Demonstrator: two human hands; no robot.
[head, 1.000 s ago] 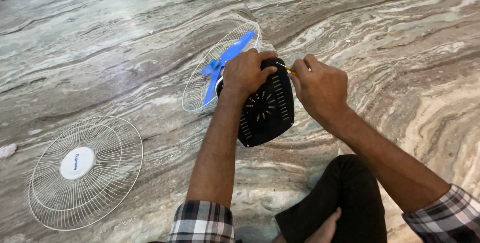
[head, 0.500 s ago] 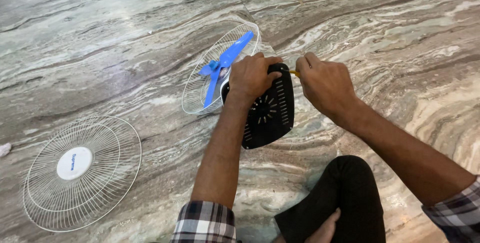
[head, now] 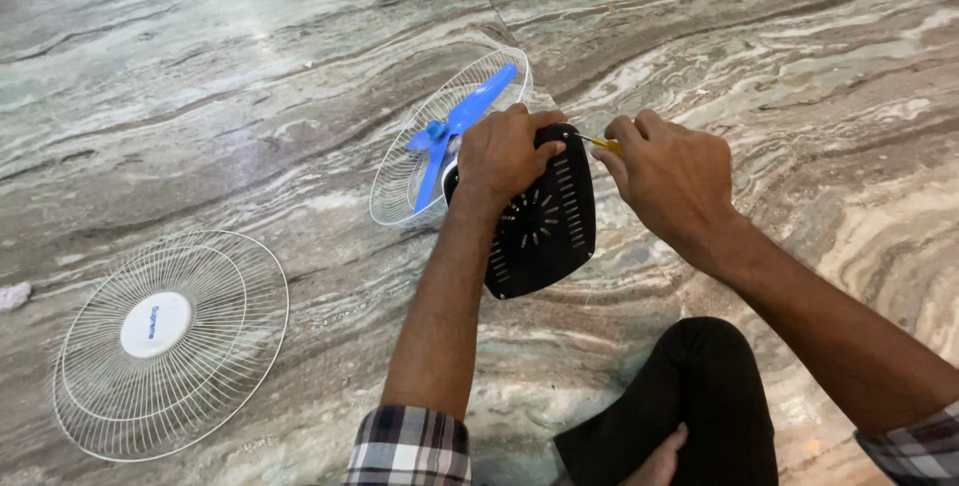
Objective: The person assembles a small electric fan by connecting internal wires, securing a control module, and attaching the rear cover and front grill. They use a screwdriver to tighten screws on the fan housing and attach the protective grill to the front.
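A black vented motor housing (head: pixel 544 231) of a fan lies on the marble floor with my left hand (head: pixel 504 151) clamped over its top. Behind it, blue fan blades (head: pixel 462 118) sit inside a white wire rear guard (head: pixel 440 141). My right hand (head: pixel 664 171) grips a small yellow-handled screwdriver (head: pixel 602 144), its thin tip touching the housing's upper right edge. Most of the tool is hidden in my fist.
A detached white wire front guard (head: pixel 165 336) with a round white centre cap lies on the floor at the left. My black-trousered knee (head: pixel 689 396) is at the bottom. A white scrap (head: pixel 14 295) lies at the left edge.
My left hand has shifted slightly higher on the housing; the right hand stays at the housing's upper edge with the screwdriver. The view moved a little.
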